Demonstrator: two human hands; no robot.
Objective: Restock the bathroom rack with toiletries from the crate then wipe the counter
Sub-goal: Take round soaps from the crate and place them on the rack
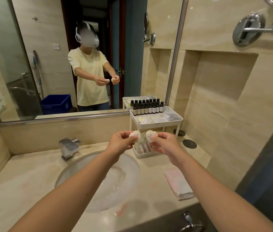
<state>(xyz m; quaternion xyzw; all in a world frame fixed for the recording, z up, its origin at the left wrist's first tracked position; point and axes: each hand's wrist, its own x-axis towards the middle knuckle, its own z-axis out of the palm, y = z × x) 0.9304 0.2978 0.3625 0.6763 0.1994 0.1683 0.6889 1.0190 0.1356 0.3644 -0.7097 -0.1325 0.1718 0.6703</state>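
My left hand (pixel 122 141) pinches a small round white wrapped soap (pixel 135 135). My right hand (pixel 164 143) pinches a second white soap (pixel 150 135). Both are held side by side over the counter, just in front of the white two-tier rack (pixel 175 122). The rack's top tray carries several dark small bottles (pixel 147 107) and flat sachets (pixel 154 118). Its lower tray (pixel 146 154), partly hidden by my hands, holds small packets. A folded pink cloth (pixel 178 183) lies on the marble counter (pixel 32 166) to the right of the sink.
The oval basin (pixel 99 181) sits below my forearms, with a chrome tap (pixel 68 147) behind it. Two black round coasters (pixel 189 144) lie right of the rack. The mirror (pixel 52 56) shows a blue crate (pixel 56 103) behind me. A wall niche (pixel 224 76) opens at the right.
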